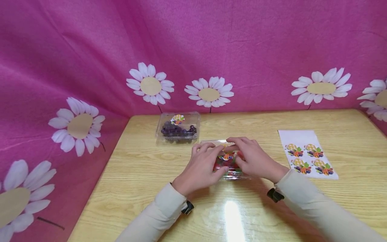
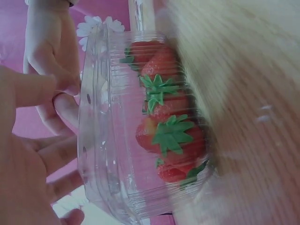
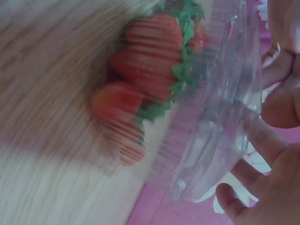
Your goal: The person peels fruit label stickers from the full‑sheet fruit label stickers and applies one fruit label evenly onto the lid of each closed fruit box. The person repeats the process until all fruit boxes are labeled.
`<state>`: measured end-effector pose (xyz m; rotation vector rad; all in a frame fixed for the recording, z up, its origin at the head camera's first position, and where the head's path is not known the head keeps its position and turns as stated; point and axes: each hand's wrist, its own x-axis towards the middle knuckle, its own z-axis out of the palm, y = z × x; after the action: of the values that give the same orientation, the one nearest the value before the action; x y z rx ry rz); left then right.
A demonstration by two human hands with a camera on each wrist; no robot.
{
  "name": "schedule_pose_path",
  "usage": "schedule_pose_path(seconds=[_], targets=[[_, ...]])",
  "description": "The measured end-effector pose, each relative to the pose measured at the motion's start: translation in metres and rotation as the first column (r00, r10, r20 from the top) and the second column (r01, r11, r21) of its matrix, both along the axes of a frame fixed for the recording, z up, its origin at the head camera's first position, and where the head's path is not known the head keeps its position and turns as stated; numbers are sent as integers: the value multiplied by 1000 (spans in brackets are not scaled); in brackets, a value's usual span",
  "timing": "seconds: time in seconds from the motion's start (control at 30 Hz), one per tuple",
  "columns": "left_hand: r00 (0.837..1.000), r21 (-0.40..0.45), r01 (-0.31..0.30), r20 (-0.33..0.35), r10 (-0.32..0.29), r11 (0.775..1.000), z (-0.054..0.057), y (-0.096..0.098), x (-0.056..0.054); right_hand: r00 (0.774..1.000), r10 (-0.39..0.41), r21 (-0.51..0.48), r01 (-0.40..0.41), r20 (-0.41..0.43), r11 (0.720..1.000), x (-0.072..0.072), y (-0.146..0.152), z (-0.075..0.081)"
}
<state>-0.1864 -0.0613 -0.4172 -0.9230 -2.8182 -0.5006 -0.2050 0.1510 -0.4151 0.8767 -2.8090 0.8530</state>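
Observation:
A clear plastic clamshell box [image 1: 208,143] stands on the table, with red strawberries [image 2: 185,143] and their green leaves showing through its ribbed wall. On its lid lies a colourful fruit sticker [image 1: 227,157], partly covered by fingers. My left hand [image 1: 202,167] rests over the left side of the lid, fingers spread and slightly bent. From the right, my right hand [image 1: 256,160] touches the lid, its fingertips close to the left hand's at the sticker. Neither hand curls round the box. In the right wrist view the box and strawberries are blurred.
Another clear box [image 1: 161,121], holding dark grapes [image 1: 175,131] and bearing a similar sticker, stands at the back left. A white sheet [image 1: 296,137] with several fruit stickers lies on the right of the wooden table [image 1: 136,188]. Pink flowered cloth [image 1: 257,43] hangs behind.

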Motion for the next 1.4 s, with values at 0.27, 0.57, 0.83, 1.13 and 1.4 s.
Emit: schedule_pose_path(seconds=[0.27, 0.57, 0.83, 1.13, 1.4], targets=[[997, -1, 68, -21, -68, 998, 1, 0, 5, 1000, 6, 2, -6, 4, 1000, -3, 3, 0], [999, 6, 41, 0, -41, 999, -1, -1, 4, 1000, -13, 23, 13, -10, 1000, -4, 1, 1], [1000, 15, -7, 14, 7, 1000, -2, -5, 0, 1000, -30, 15, 30, 6, 999, -3, 7, 1], [1000, 34, -8, -5, 8, 999, -2, -5, 2, 1000, -7, -16, 7, -14, 1000, -2, 11, -2], [1000, 59, -20, 17, 20, 998, -4, -6, 1, 998, -10, -32, 8, -63, 999, 1, 14, -3]])
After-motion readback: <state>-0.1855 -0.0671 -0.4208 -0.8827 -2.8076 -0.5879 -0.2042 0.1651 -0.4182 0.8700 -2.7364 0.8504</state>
